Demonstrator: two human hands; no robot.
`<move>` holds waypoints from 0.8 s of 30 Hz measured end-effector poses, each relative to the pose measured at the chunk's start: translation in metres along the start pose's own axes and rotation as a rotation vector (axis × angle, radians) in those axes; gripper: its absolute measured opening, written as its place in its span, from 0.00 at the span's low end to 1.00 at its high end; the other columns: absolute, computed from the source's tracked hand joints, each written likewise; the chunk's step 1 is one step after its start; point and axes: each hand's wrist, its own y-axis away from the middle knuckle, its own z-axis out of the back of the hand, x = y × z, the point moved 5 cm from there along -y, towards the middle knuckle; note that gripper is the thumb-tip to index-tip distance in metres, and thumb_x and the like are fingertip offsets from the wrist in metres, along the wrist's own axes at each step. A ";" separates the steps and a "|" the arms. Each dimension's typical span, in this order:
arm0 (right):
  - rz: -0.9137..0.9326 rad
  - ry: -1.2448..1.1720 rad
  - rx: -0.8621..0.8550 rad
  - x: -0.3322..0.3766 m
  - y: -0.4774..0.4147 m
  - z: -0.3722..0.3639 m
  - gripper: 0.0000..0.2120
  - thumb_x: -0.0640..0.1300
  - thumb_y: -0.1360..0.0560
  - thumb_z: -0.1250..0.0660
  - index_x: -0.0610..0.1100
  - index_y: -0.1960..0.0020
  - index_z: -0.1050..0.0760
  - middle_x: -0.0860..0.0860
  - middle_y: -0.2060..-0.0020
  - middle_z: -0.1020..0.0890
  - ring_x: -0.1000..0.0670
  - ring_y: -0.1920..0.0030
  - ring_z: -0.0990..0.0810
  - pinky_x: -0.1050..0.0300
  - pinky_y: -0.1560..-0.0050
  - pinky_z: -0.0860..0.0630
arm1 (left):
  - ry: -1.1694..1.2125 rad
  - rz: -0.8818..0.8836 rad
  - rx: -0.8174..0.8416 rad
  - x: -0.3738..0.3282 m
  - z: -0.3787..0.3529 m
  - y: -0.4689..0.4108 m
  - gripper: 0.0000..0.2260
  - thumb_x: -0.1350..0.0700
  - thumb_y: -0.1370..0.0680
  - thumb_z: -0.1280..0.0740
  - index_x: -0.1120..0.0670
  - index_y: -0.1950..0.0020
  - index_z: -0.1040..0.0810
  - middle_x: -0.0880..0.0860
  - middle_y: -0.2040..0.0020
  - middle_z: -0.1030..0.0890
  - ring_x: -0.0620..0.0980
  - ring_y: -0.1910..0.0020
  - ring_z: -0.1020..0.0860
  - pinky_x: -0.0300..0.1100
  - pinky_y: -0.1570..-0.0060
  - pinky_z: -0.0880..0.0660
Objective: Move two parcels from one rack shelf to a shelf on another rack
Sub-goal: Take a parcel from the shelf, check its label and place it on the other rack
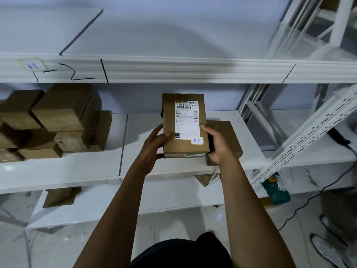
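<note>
A brown cardboard parcel [184, 146] with a white shipping label and a small yellow sticker is held over the middle shelf [135, 167] of the white rack. My left hand [154, 146] grips its left edge and my right hand [218, 146] grips its right edge. A second brown parcel [229, 136] lies on the shelf just behind and to the right, partly hidden by my right hand and the held parcel. I cannot tell whether the held parcel rests on the shelf or hovers just above it.
A pile of several brown boxes [56, 120] fills the left of the same shelf. The upper shelf [173, 70] overhangs. Another rack's perforated upright [309, 132] leans at the right. Boxes [59, 196] sit on the lower shelf; a cable [301, 206] and a teal packet [276, 190] lie on the floor.
</note>
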 end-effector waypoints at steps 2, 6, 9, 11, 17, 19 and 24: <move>0.017 -0.005 0.011 -0.001 -0.001 0.002 0.27 0.45 0.26 0.28 0.47 0.27 0.24 0.42 0.33 0.16 0.38 0.33 0.19 0.40 0.35 0.22 | -0.001 -0.015 0.022 -0.001 0.000 0.001 0.26 0.49 0.15 0.34 0.42 0.16 0.35 0.46 0.33 0.18 0.54 0.31 0.21 0.62 0.35 0.22; 0.053 -0.045 0.040 -0.002 -0.003 0.006 0.29 0.42 0.27 0.28 0.49 0.26 0.25 0.43 0.31 0.18 0.36 0.27 0.24 0.32 0.27 0.30 | -0.005 -0.053 0.038 -0.002 -0.001 0.003 0.25 0.54 0.14 0.35 0.42 0.17 0.35 0.44 0.32 0.18 0.54 0.30 0.22 0.60 0.35 0.21; 0.070 -0.065 0.050 -0.002 -0.001 0.006 0.28 0.40 0.26 0.29 0.50 0.26 0.24 0.43 0.31 0.18 0.36 0.27 0.24 0.31 0.26 0.31 | -0.019 -0.066 0.041 -0.002 -0.001 0.005 0.29 0.52 0.17 0.32 0.41 0.16 0.34 0.44 0.31 0.18 0.54 0.29 0.21 0.60 0.35 0.21; 0.072 -0.075 0.054 -0.004 -0.001 0.006 0.28 0.40 0.26 0.29 0.50 0.26 0.24 0.43 0.31 0.18 0.35 0.27 0.24 0.30 0.26 0.31 | -0.020 -0.061 0.042 -0.002 -0.002 0.006 0.31 0.49 0.21 0.31 0.41 0.17 0.34 0.44 0.31 0.18 0.53 0.30 0.21 0.59 0.35 0.21; 0.059 -0.075 0.039 -0.010 0.001 0.008 0.30 0.41 0.29 0.27 0.50 0.27 0.24 0.43 0.32 0.17 0.36 0.27 0.24 0.30 0.25 0.33 | -0.018 -0.056 0.032 0.003 -0.001 0.006 0.31 0.49 0.21 0.32 0.42 0.17 0.34 0.46 0.31 0.18 0.54 0.31 0.20 0.56 0.38 0.20; 0.052 -0.059 0.030 -0.010 0.005 0.007 0.30 0.42 0.30 0.26 0.51 0.28 0.23 0.44 0.32 0.17 0.37 0.27 0.24 0.31 0.24 0.34 | -0.028 -0.052 0.029 0.006 -0.001 0.005 0.29 0.51 0.17 0.33 0.42 0.16 0.34 0.48 0.29 0.19 0.56 0.30 0.21 0.56 0.37 0.20; 0.060 -0.055 0.012 -0.004 0.018 0.006 0.29 0.43 0.28 0.27 0.50 0.28 0.24 0.43 0.32 0.17 0.36 0.27 0.24 0.32 0.24 0.34 | -0.024 -0.052 0.028 0.002 -0.004 0.009 0.27 0.52 0.15 0.34 0.45 0.16 0.35 0.50 0.27 0.22 0.58 0.28 0.23 0.59 0.33 0.22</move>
